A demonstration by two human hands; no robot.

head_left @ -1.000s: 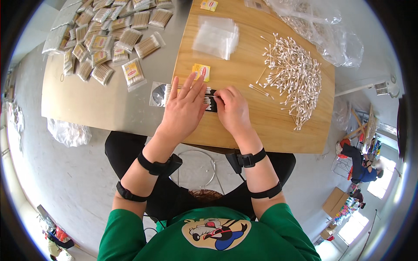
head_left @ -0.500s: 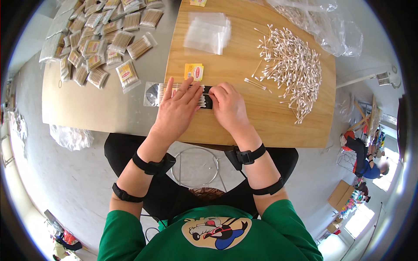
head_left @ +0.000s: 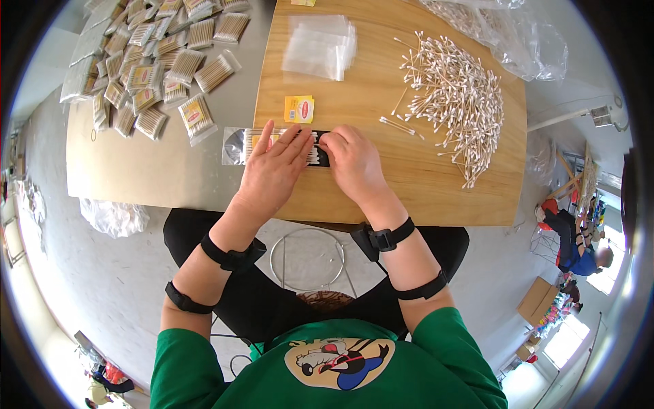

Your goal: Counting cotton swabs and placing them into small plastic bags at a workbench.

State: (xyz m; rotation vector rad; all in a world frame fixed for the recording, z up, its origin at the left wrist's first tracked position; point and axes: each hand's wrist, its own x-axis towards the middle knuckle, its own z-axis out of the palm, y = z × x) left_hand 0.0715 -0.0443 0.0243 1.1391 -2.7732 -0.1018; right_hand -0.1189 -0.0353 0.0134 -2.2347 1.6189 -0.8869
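Observation:
My left hand (head_left: 276, 167) lies flat with fingers stretched over a small clear plastic bag (head_left: 234, 146) and a row of cotton swabs (head_left: 313, 156). A flat black piece (head_left: 323, 159) shows under the swabs, at the right end of the row. There my right hand (head_left: 355, 162) has its fingers curled and pinched together; whatever lies between the fingertips is hidden. Just beyond the left fingertips are yellow printed cards (head_left: 298, 109). Farther off lies a stack of clear empty bags (head_left: 319, 49).
Loose cotton swabs (head_left: 460, 109) form a big pile on the right of the wooden board (head_left: 409, 204), with a few strays (head_left: 402, 127) beside it. Filled swab packets (head_left: 196, 117) heap up at far left on the metal tabletop (head_left: 163, 177). A large clear bag (head_left: 528, 48) sits at far right.
The whole view has shifted slightly. My left hand stays flat on the bag, and my right fingers remain pinched at the right end of the swab row.

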